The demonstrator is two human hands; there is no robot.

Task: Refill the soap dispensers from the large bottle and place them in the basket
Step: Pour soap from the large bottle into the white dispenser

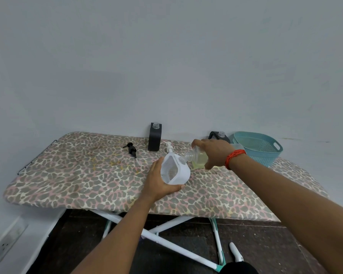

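Note:
My left hand [158,180] grips a white square soap dispenser [175,171], tilted, its open neck facing right. My right hand [214,153] holds a clear bottle with yellowish liquid [197,157] on its side, its threaded mouth touching the dispenser's neck. A black dispenser [154,137] without a pump stands upright at the back. Another black dispenser [219,135], also open-topped, sits behind my right hand next to the teal basket [259,147]. A white pump [169,148] lies behind the white dispenser and a black pump [132,150] lies to the left.
Everything rests on an ironing board with a leopard-print cover [87,175] against a pale wall. A small clear container [238,147] sits in front of the basket. White and teal board legs [166,234] cross over the dark floor below.

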